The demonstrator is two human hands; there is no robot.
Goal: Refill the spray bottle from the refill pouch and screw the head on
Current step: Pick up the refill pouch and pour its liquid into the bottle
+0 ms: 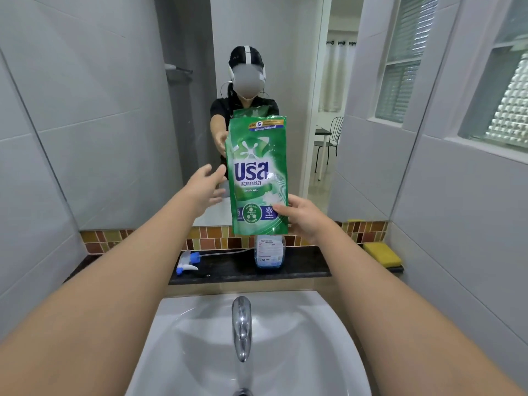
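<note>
Refill pouch (257,175) held upright in the air, long axis vertical, directly above the spray bottle (268,254) standing open-necked on the desk (303,267). Right hand (303,217) pinching the pouch's lower right corner, grip clamped there. Left hand (207,187) just beside the pouch's left edge, fingers spread, grip apart, nothing held. Top seam well above both hands, nearer the left for the likely tear or tilt. Spray head (187,262) lying on its side, left of the bottle.
</note>
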